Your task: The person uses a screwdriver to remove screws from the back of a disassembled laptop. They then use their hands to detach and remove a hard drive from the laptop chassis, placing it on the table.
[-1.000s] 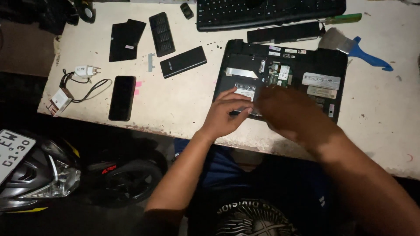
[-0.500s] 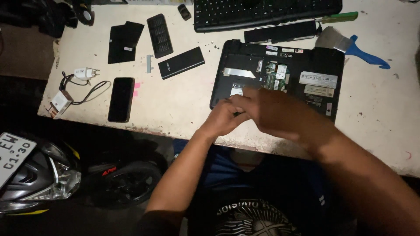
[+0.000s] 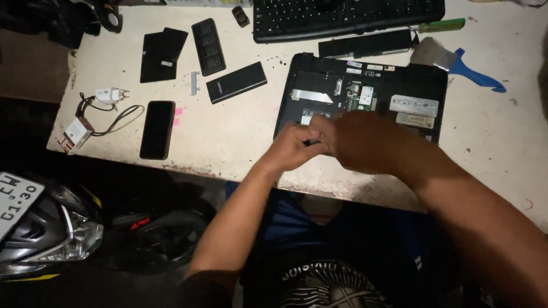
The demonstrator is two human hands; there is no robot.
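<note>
A black laptop (image 3: 416,80) lies bottom-up on the white table (image 3: 228,142), its cover off and boards and a silver ribbon showing. My left hand (image 3: 294,151) is over the laptop's near left corner, fingers pinched on a small dark part (image 3: 312,142). My right hand (image 3: 365,140) is blurred; it meets the left hand from the right and hides the laptop's near middle. What it holds is unclear.
A black keyboard (image 3: 348,17), a long black battery (image 3: 365,44), a green screwdriver (image 3: 442,25) and a blue-handled scraper (image 3: 456,61) lie behind the laptop. To the left are a phone (image 3: 157,130), a black box (image 3: 237,82), black covers (image 3: 162,54) and white chargers (image 3: 108,94). A motorcycle headlight (image 3: 57,228) sits below the table.
Both hands have drawn back from the open compartment toward the laptop's near edge, and their fingertips have come together. The camera view has shifted slightly.
</note>
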